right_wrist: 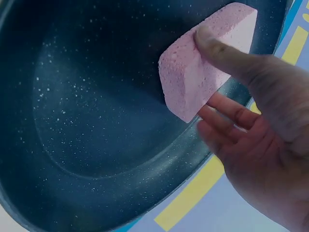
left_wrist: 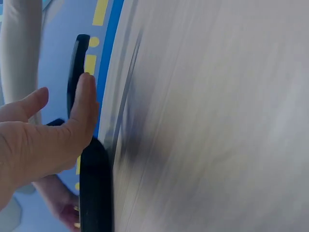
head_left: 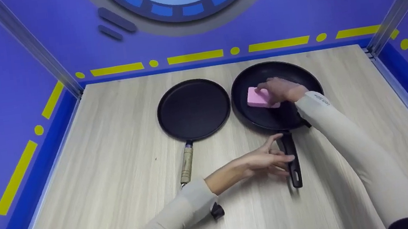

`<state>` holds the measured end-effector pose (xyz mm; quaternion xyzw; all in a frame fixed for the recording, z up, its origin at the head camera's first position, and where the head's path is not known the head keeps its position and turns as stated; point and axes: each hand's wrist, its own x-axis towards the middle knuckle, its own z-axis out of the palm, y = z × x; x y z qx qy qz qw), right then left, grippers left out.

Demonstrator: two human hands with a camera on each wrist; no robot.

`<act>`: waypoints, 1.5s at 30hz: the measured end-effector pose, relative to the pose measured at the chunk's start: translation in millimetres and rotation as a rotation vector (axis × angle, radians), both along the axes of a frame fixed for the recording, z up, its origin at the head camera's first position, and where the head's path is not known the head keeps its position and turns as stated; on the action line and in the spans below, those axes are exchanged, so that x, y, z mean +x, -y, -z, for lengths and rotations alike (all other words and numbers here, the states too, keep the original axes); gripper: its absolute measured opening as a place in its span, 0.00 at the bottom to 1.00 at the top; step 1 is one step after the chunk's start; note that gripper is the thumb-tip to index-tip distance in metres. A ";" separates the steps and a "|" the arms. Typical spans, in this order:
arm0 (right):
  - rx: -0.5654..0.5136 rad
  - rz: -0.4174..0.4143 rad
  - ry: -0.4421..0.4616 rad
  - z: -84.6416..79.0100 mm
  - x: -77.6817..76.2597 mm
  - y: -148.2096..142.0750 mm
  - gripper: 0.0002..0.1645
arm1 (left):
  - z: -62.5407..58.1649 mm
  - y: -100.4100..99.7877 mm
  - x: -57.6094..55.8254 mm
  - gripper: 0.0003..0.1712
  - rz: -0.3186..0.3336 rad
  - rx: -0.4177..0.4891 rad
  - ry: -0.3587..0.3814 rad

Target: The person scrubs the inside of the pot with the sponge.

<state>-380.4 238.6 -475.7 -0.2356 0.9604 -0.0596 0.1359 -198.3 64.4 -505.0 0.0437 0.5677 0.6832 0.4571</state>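
A pink sponge (head_left: 257,98) is in my right hand (head_left: 282,89), over the inside of a black frying pan (head_left: 303,74). In the right wrist view the thumb lies along one side of the sponge (right_wrist: 193,77) and the fingers lie behind it. The pan's dark inner surface (right_wrist: 96,106) shows light specks there. My left hand (head_left: 261,160) is beside the pan's black handle (head_left: 295,169), its thumb and fingers spread. From the left wrist the fingers look extended and overlap the handle (left_wrist: 77,67).
A flat round griddle pan (head_left: 193,110) lies left of the frying pan, its wooden handle (head_left: 187,164) pointing toward me, partly behind my left sleeve (head_left: 184,207). Blue panels (head_left: 198,40) with yellow marks border the light wooden tabletop (head_left: 113,142).
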 end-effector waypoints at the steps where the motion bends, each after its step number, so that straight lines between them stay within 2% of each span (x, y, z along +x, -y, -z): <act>1: -0.003 0.005 0.011 0.3 -2.0 2.5 0.35 | 1.7 -1.0 0.2 0.47 0.000 -0.004 0.007; 7: 0.010 0.036 0.020 2.4 -16.6 17.6 0.32 | 9.6 -2.2 6.6 0.48 -0.035 -0.008 0.029; 10: 0.030 0.057 -0.043 2.7 -22.2 15.6 0.29 | 7.0 -7.4 10.2 0.48 -0.022 -0.012 0.014; 15: 0.098 0.098 -0.187 5.4 -32.4 7.1 0.29 | 2.2 -15.0 10.9 0.45 0.079 -0.031 -0.027; 17: 0.128 0.113 -0.233 5.5 -35.6 4.4 0.31 | 1.7 -16.5 10.4 0.43 0.098 -0.030 -0.033; 21: 0.167 0.151 -0.285 4.4 -40.1 -1.0 0.33 | 1.7 -19.5 9.1 0.42 0.092 -0.020 -0.044; 25: 0.186 0.192 -0.311 3.1 -41.8 -7.1 0.34 | 0.4 -20.6 6.8 0.40 0.087 -0.054 -0.062; 29: 0.213 0.235 -0.341 2.3 -41.4 -16.5 0.31 | -1.9 -19.7 2.8 0.39 0.070 -0.089 -0.047; 36: 0.274 0.287 -0.389 -2.0 -29.4 -42.5 0.19 | -4.3 -20.1 3.1 0.38 0.047 -0.103 -0.030; 41: 0.316 0.302 -0.338 -10.8 -15.4 -56.9 0.20 | -4.5 -20.9 4.0 0.39 0.031 -0.096 -0.012; 45: 0.404 0.299 -0.257 -23.4 -4.6 -60.1 0.22 | -5.0 -20.8 4.3 0.39 0.043 -0.115 -0.036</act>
